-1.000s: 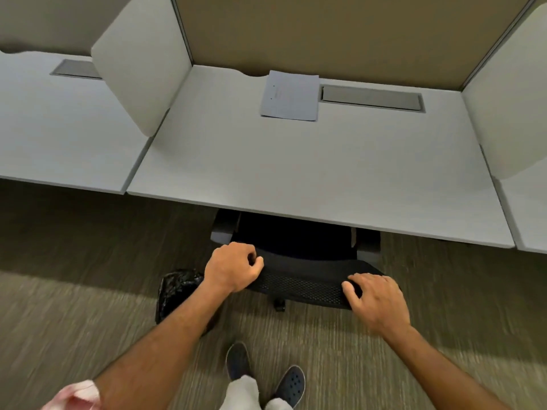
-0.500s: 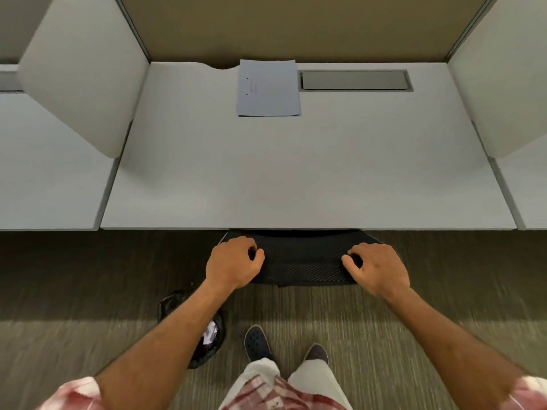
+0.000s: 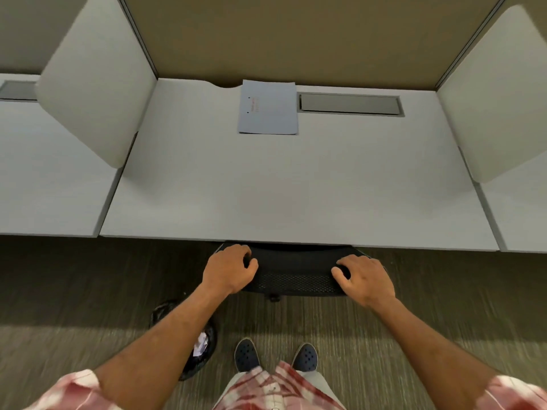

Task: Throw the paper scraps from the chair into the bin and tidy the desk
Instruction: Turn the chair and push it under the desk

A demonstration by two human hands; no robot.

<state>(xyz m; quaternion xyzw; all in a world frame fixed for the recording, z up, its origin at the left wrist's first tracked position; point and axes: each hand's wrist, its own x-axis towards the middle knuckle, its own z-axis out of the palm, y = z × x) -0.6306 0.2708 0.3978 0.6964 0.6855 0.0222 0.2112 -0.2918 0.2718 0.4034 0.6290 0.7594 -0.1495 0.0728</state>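
A black mesh chair (image 3: 293, 276) is tucked under the grey desk (image 3: 296, 196); only the top of its backrest shows past the front edge. My left hand (image 3: 231, 269) grips the backrest's left end and my right hand (image 3: 365, 279) grips its right end. The seat is hidden under the desk. A black-lined bin (image 3: 201, 347) stands on the floor below my left forearm, with white paper scraps (image 3: 200, 344) inside. A stack of pale blue-grey paper (image 3: 268, 108) lies squared at the back centre of the desk.
White side dividers (image 3: 97, 93) (image 3: 491, 93) flank the desk, with a tan partition behind. A grey cable flap (image 3: 350, 103) sits in the desktop right of the paper. Neighbouring desks lie left and right. My feet (image 3: 275, 355) stand on striped carpet just behind the chair.
The chair has slid further under the desk with both hands on its backrest. The view has squared up to the desk and I stand closer.
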